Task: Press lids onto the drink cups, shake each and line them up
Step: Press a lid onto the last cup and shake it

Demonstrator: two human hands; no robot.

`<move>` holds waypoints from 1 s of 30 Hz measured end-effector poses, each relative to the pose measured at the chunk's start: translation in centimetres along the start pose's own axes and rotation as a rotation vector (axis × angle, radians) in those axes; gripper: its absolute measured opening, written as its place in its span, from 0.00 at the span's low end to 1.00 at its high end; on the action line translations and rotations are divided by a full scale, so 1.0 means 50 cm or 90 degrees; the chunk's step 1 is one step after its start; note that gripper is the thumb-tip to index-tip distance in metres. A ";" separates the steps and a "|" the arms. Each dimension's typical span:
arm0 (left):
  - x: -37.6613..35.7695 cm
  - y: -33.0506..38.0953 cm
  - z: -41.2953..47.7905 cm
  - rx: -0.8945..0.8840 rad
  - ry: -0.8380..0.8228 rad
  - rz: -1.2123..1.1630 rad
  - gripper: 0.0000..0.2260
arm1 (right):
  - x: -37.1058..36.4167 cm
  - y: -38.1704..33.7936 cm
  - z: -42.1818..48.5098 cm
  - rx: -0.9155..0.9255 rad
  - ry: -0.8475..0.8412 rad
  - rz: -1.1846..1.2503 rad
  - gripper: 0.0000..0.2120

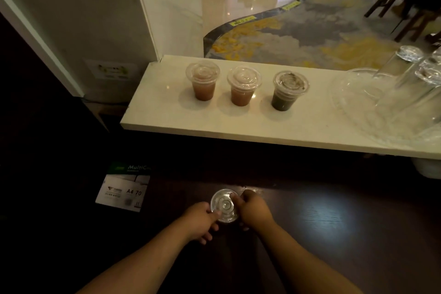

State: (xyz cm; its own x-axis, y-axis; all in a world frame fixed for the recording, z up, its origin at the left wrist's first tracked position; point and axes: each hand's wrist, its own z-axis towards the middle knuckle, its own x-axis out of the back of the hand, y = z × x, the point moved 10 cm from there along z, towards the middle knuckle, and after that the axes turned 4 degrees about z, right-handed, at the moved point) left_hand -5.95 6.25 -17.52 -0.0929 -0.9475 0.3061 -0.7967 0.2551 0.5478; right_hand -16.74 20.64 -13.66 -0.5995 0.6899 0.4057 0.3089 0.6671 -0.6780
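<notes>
Three lidded clear cups stand in a row on the white counter (167, 112): two with reddish-brown drink (202, 83) (243, 86) and one with dark drink (287, 89). Lower down, on the dark table, a fourth cup with a clear lid (224, 205) sits between my hands. My left hand (202, 219) grips its left rim with the thumb on the lid. My right hand (254, 210) holds its right side, fingers over the lid's edge. The cup's contents are hidden in the dark.
A stack of clear lids and upturned glasses (410, 83) crowd the counter's right end. A ream of A4 paper (123, 190) lies on the dark table to the left. A white pillar (95, 31) rises at the back left. Chairs stand on the carpet beyond.
</notes>
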 end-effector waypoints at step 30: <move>0.025 0.025 0.031 -0.040 0.091 0.097 0.11 | 0.001 0.034 0.006 -0.020 -0.042 0.040 0.12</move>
State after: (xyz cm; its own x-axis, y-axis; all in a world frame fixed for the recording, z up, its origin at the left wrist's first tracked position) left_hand -8.02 5.11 -17.66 -0.1199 -0.8612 0.4938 -0.7409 0.4087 0.5329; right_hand -16.47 21.71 -14.98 -0.6256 0.7109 0.3214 0.3689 0.6326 -0.6810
